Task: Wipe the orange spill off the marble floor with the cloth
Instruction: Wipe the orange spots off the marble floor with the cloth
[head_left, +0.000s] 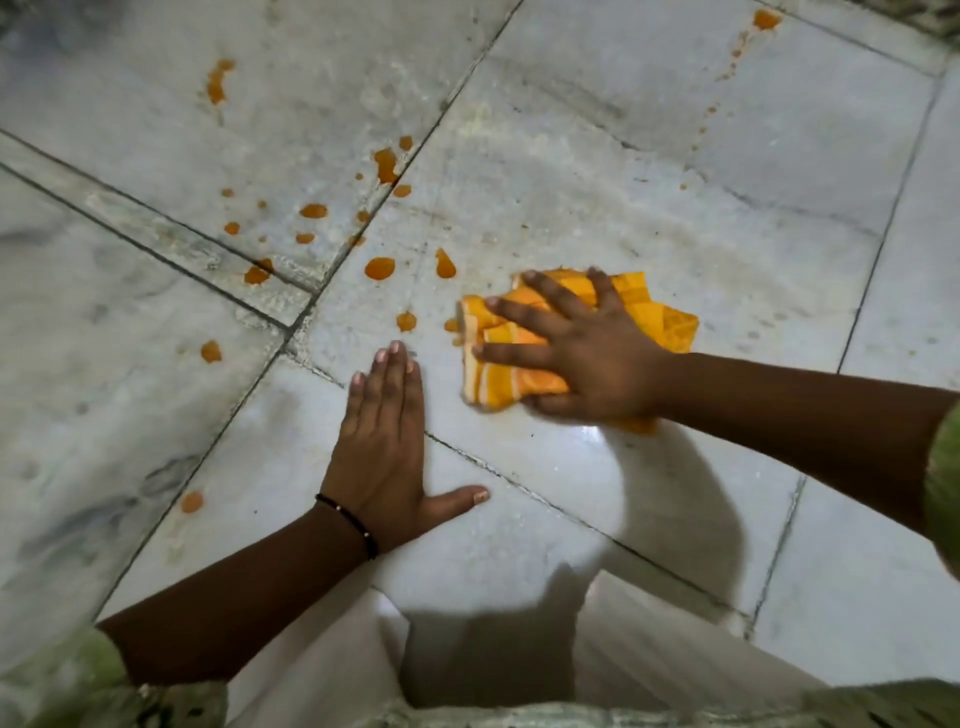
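An orange cloth (657, 319) with pale stripes lies bunched on the marble floor (623, 171) at centre right. My right hand (587, 345) presses flat on it with fingers spread and straight. My left hand (387, 452) rests flat on the bare floor just left of the cloth, fingers together and thumb out, a dark bracelet on the wrist. Orange drops (379, 268) lie scattered to the left of and beyond the cloth, the nearest (406, 320) right by its left edge. More spots sit far left (215, 85) and at the top right (766, 20).
Dark grout lines (363, 228) cross the pale grey tiles diagonally. The floor around and beyond the cloth looks smeared and wet. My pale clothing (649, 649) fills the lower edge of the view. A lone orange spot (191, 502) lies near my left forearm.
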